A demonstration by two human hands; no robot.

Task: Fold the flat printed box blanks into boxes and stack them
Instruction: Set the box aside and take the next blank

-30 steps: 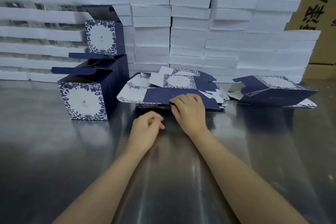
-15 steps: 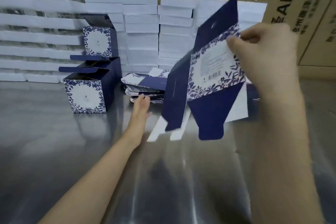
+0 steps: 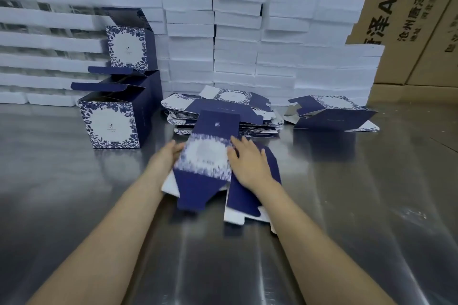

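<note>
On the steel bench (image 3: 74, 205), just in front of the pile of flat blanks (image 3: 224, 112), both forearms reach fwd and meet at one box blank (image 3: 207, 156). The right hand (image 3: 249, 164) lies palm down on the right part of this blank. Its fingers are nearly straight, a little spread, and point away from the person. The thumb touches the edge of the printed white-and-blue panel, so the hand presses more than it grips. The left hand (image 3: 166, 158) comes to the left edge of the same panel w/ the wrist low, near the bench. Its fingertips go behind the card, so I cannot tell if they curl around it or only touch. The blank is partly opened: dark blue flaps point toward the person, and the lower white edges are at the bench surface. The printed panel is blurred.

At left stands a folded lower box (image 3: 111, 124) w/ open top flaps, and an upper box (image 3: 127, 47) stands higher behind it. At right a half-opened blank (image 3: 332, 114) lies on the bench, apart from the pile. Behind are white stacks (image 3: 235, 44) and brown cartons (image 3: 409, 7).

Vs. half a sec ago: then the right hand alone held the blank high in the air, and the left hand was at the pile. Now the blank is low by the bench and both hands are on it. Pile and boxes keep the same pos.
</note>
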